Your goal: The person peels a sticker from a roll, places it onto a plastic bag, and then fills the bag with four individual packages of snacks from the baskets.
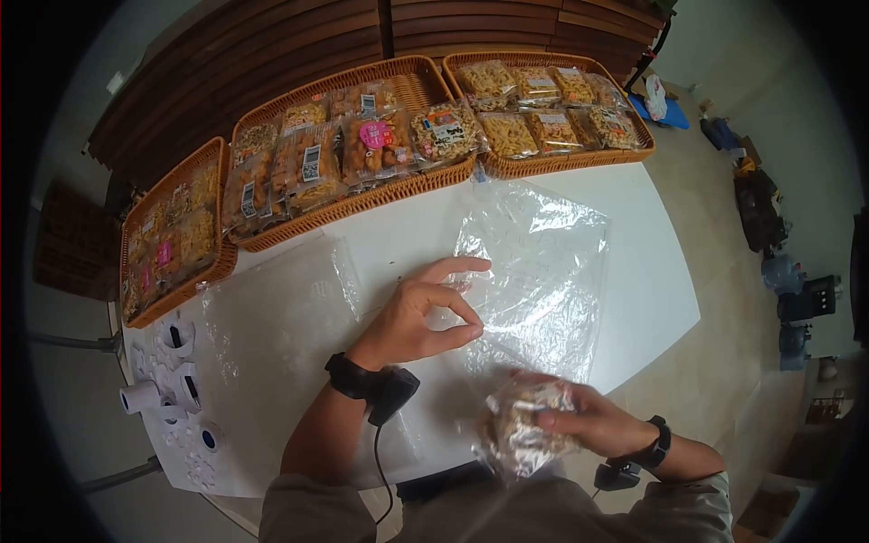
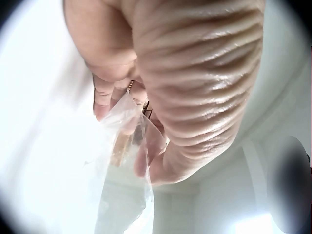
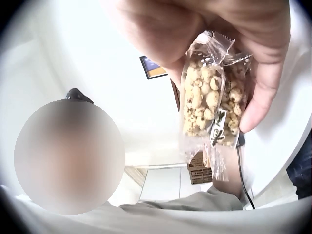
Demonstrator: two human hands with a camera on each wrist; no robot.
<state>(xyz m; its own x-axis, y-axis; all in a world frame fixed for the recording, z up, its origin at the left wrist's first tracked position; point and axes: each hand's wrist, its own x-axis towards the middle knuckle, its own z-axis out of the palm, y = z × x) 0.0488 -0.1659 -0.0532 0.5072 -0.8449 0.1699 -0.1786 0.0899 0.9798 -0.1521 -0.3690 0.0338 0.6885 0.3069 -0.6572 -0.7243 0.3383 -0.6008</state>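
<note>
My worktop is white, the wicker baskets are orange-brown, and the snacks are pale yellow with brown specks. I see a bright pink label and black wristbands.

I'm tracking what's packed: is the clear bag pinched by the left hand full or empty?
Empty: the clear bag lies mostly flat on the table, nothing visible inside; the snack packs are in the right hand.

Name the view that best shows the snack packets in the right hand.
The right wrist view: the packets are close, with puffed pieces and a label visible. The head view shows them smaller and glary; the left wrist view doesn't show them.
</note>
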